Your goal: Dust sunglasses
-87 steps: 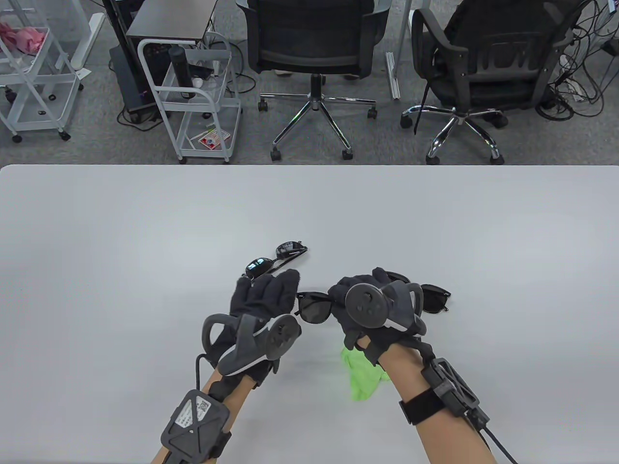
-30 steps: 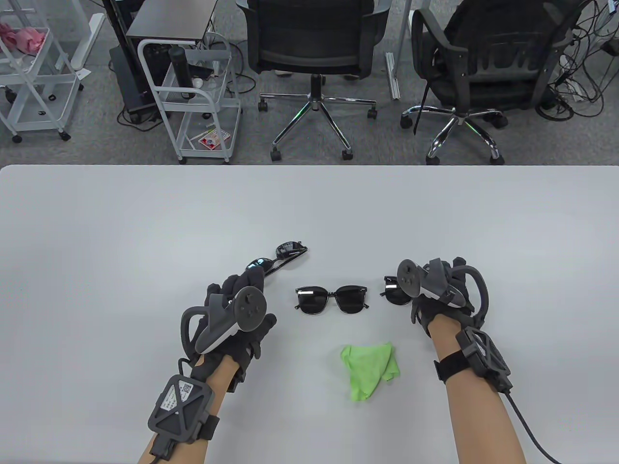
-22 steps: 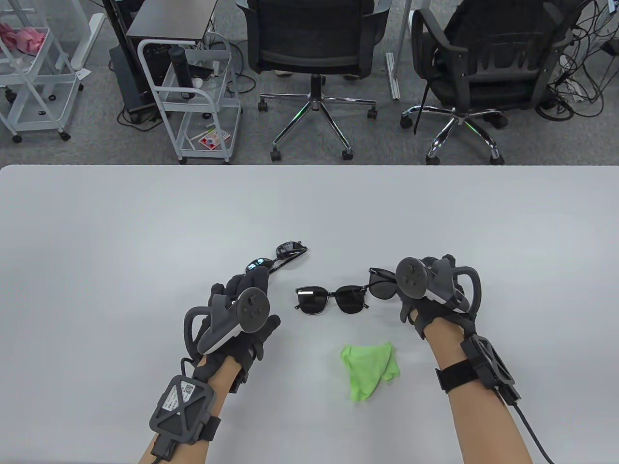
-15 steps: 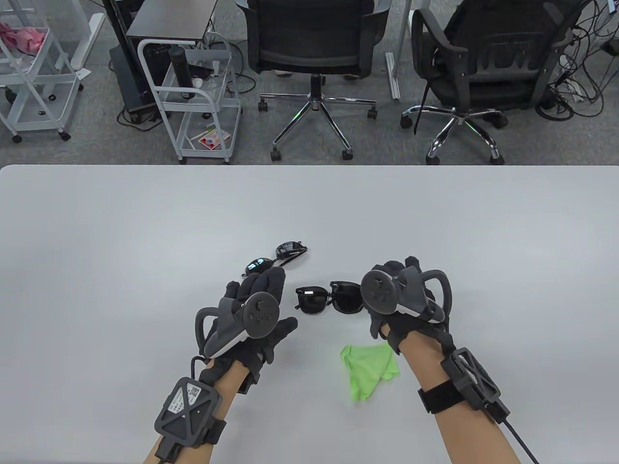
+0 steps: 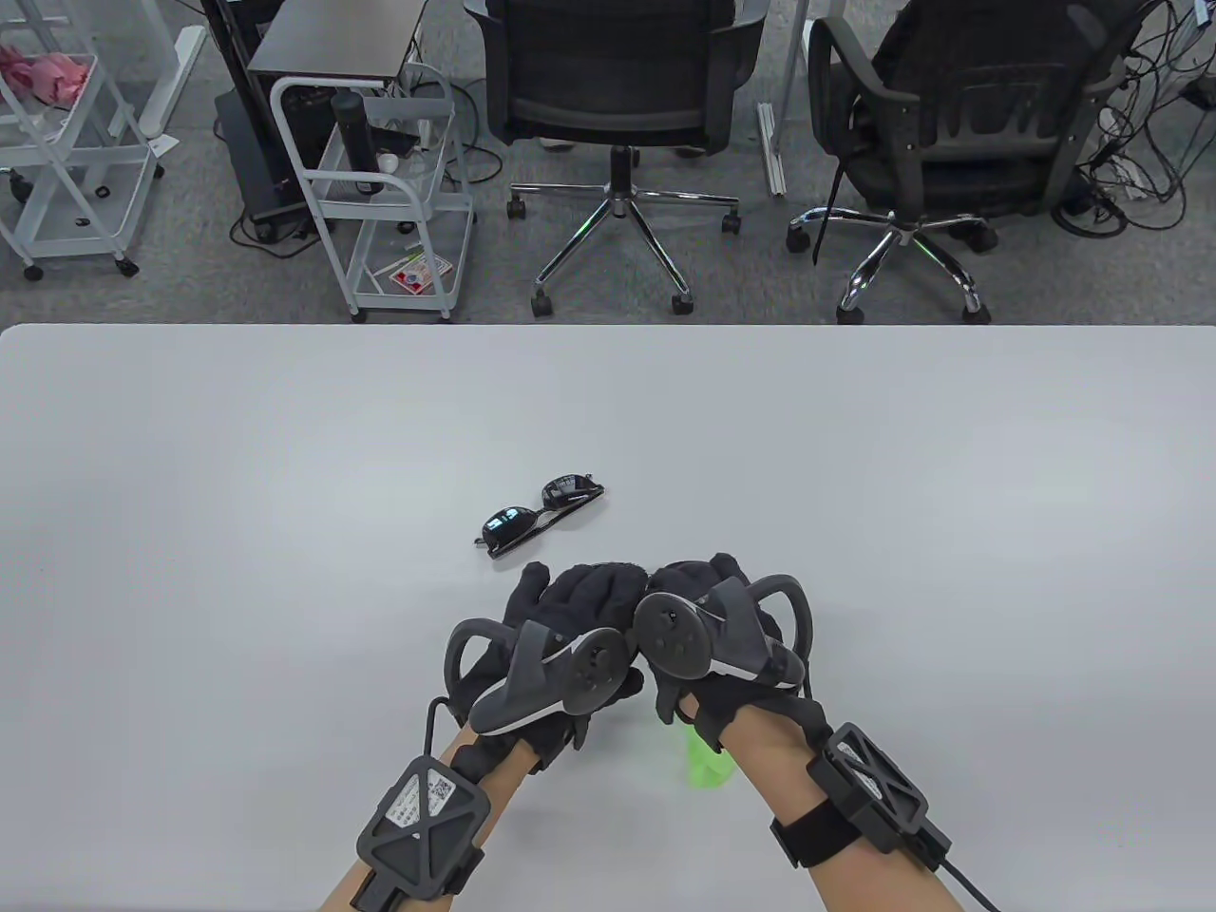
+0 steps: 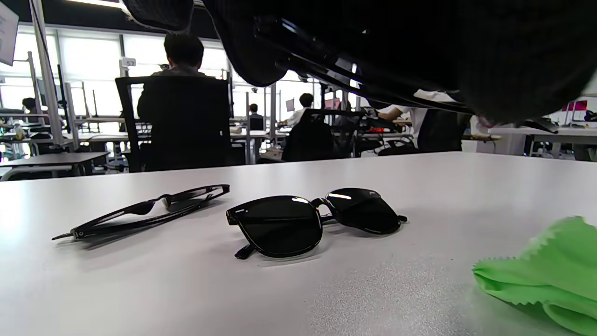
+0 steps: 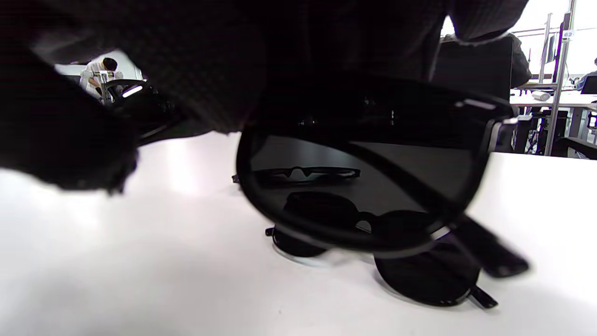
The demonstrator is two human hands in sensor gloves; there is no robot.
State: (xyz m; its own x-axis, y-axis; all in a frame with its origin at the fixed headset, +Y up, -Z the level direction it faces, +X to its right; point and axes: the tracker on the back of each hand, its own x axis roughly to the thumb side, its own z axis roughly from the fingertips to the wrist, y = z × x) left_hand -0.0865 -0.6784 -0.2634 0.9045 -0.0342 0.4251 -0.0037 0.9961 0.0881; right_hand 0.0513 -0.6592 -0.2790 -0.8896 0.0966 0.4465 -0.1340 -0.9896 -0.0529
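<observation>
My right hand (image 5: 703, 584) and left hand (image 5: 570, 598) meet at the table's middle, and together they hold a black pair of sunglasses (image 7: 364, 158) just above the table. Its lens fills the right wrist view, and its temples (image 6: 326, 70) run under my left fingers. A second black pair (image 6: 308, 221) lies on the table below, hidden under my hands in the table view. A thin mirrored pair (image 5: 540, 513) lies folded just beyond my left hand. A green cloth (image 5: 708, 765) pokes out from under my right wrist.
The grey table (image 5: 285, 475) stretches wide on both sides. Beyond its far edge stand two office chairs (image 5: 617, 76) (image 5: 959, 104) and a white wire cart (image 5: 380, 190). People sit at desks in the background of the wrist views.
My right hand picked up the right-hand sunglasses and carried them left to the middle. My left hand moved right to meet them. Both hands now cover the middle pair and part of the cloth.
</observation>
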